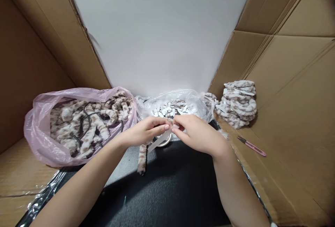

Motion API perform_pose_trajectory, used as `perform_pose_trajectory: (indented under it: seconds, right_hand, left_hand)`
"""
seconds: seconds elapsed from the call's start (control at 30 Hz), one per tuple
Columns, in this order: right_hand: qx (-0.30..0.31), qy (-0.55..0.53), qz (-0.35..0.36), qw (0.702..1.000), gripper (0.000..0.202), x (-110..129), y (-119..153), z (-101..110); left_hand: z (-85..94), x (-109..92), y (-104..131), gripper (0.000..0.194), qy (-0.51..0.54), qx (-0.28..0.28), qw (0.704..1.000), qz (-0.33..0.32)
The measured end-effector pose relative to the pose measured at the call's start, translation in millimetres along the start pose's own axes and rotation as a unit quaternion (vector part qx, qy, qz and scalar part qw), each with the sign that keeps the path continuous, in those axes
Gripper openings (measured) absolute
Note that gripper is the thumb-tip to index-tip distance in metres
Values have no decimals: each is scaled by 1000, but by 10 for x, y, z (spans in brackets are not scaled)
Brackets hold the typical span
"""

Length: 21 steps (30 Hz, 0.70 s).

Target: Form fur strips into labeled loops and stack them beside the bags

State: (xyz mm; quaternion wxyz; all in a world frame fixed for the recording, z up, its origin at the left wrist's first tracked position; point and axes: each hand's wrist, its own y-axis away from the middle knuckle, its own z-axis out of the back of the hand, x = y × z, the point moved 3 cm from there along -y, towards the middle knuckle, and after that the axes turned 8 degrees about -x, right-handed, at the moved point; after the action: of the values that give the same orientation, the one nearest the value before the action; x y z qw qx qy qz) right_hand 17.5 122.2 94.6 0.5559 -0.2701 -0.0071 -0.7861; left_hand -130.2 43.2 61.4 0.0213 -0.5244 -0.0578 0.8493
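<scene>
While the two hands meet just on the near side of a crinkled clear plastic bag, all the action is at the fingertips: the left hand has thumb and forefinger pinched on a flat, translucent white strip, and the right hand nips at its upper end, though the fingers hide the exact grip. Right below, on the near side of the clear bag, a brown-and-white mottled furry strip runs down over the black bench; its top goes out of sight by the left hand, so whether that's held too, I can't tell. A cream-coloured ring peeks out beneath the fingers. This piece looks mid-work, not yet laid aside.

Outward we go! Inside the clear bag, a heap of small, flat white tags, plenty in supply. Left of the clear bag, a translucent pink plastic bag bulges with loose mottled furry lengths and thin dark cords: that reads as the share left, and it's a big one! Right of the clear bag, a pile of mottled furry bundles shows white tabs; those look done. Nearer, farther right of the clear bag, pink-handled metal snips lie on brown cardboard, out of both hands.
</scene>
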Motion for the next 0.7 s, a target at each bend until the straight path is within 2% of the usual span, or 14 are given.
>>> perform_pose_trajectory:
  seconds: [0.13,0.23,0.37,0.43,0.5,0.57,0.7]
  right_hand:
    - [5,-2,-6,1000,18,-7,-2,-27]
    - [-4,-10,-38,999,14,-63,2,-27]
    - [-108,-51,-125,985,58,-197,-17,49]
    - [-146,-99,-138,975,50,-233,-55,52]
    - [-149,-170,-133,965,32,-244,-118,-6]
    - [-151,-251,-127,948,23,-252,-191,-94]
    - [-164,-393,-120,897,26,-294,-294,-222]
  left_hand:
    - [3,-21,4,29,-46,-17,999,-11]
    - [18,-46,1,30,-83,-53,995,-20]
    - [64,-80,-12,31,-101,-123,987,-17]
    - [79,-90,-17,31,-96,-155,983,-25]
    - [81,-92,-20,31,-88,-176,980,-39]
    - [73,-83,-24,29,-76,-186,978,-49]
    - [64,-37,-35,27,-30,-189,980,-51]
